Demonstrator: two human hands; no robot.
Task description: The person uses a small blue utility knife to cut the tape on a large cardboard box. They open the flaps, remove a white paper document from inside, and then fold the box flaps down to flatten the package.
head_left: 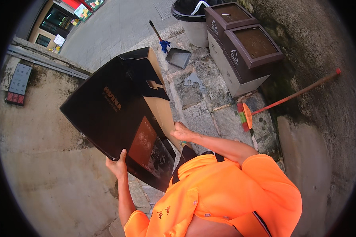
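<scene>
A large black cardboard box (106, 106) is held tilted in front of me, with an orange-brown panel and a picture on its broad side. Its flaps stand open at the far end, where tan inner cardboard shows. My left hand (118, 165) grips the lower left edge, thumb on the broad face and fingers behind it. On the box's right, my right hand (180, 132) is closed on the edge of a tan flap. The inside of the box is mostly hidden.
A long-handled dustpan (178, 58) lies on the stone paving beyond the box. Further right stand a grey bin (195, 33) with a black liner and a brown-topped recycling bin (245, 51). A broom (247, 114) leans against the right wall (312, 43).
</scene>
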